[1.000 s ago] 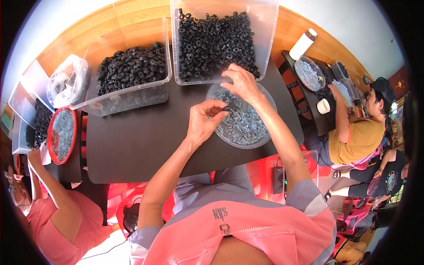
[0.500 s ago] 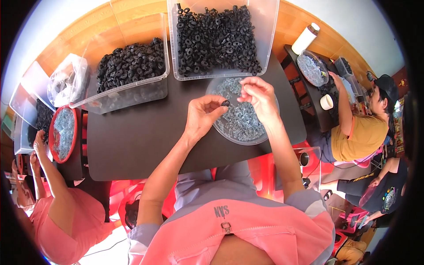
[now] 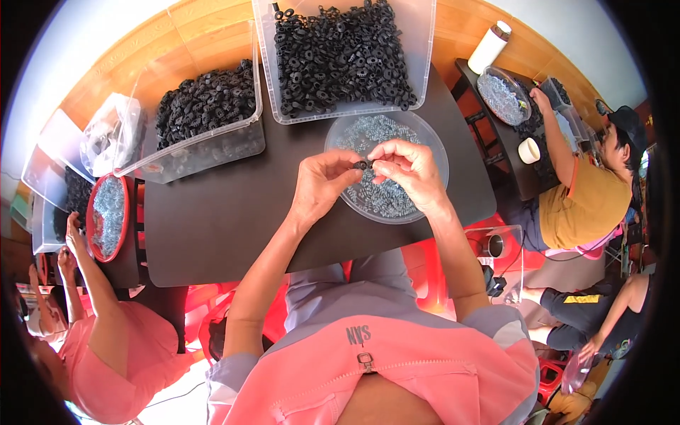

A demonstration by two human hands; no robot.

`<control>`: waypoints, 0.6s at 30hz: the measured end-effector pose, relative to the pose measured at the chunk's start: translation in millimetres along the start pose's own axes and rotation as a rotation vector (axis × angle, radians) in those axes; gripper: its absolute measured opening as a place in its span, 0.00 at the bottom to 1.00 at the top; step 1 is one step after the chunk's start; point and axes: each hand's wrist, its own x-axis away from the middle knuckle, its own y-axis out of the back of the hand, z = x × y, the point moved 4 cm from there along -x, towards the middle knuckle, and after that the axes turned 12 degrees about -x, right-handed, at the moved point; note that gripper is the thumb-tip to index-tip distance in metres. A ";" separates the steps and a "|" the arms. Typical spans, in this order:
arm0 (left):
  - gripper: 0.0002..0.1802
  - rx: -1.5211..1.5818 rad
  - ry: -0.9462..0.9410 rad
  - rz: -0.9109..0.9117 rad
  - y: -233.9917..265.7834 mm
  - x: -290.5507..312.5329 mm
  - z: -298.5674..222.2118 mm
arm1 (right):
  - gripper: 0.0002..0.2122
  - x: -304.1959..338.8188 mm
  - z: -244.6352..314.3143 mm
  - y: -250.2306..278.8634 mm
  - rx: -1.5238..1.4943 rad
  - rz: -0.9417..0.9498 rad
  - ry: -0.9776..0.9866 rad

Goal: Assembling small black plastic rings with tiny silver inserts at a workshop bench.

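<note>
My left hand (image 3: pixel 316 185) pinches a small black plastic part (image 3: pixel 360 165), round like a ring, between thumb and fingertips. Its fingertips almost meet those of my right hand (image 3: pixel 418 178), which are closed in a pinch against the part's right side. Whatever the right fingers hold is too small and covered to make out. Both hands hover over a round clear basin (image 3: pixel 440 152) that contains many small silvery metal pieces (image 3: pixel 386 129), looking like little springs.
Beyond the basin stands a clear bin (image 3: pixel 426 42) heaped with black ring-like parts; left of it, another bin (image 3: pixel 244 147) holds chunkier black parts. They share a dark table (image 3: pixel 212 227). Co-workers sit at both sides, near a red basin (image 3: pixel 127 212) and a white bottle (image 3: pixel 489 49).
My right hand has come down and left from above the basin, and its fingertips now meet the black part. My left hand stays nearly in place, still pinching it.
</note>
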 end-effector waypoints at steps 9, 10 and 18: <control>0.08 0.028 -0.019 0.015 -7.1 6.7 4.4 | 0.05 4.7 1.8 -3.5 0.218 -0.009 0.110; 0.08 0.079 -0.020 0.021 -7.5 7.4 4.0 | 0.06 5.3 2.8 -4.1 0.221 -0.008 0.092; 0.11 -0.030 -0.035 0.036 -6.8 9.1 10.3 | 0.06 8.5 5.8 -8.5 0.459 0.007 0.178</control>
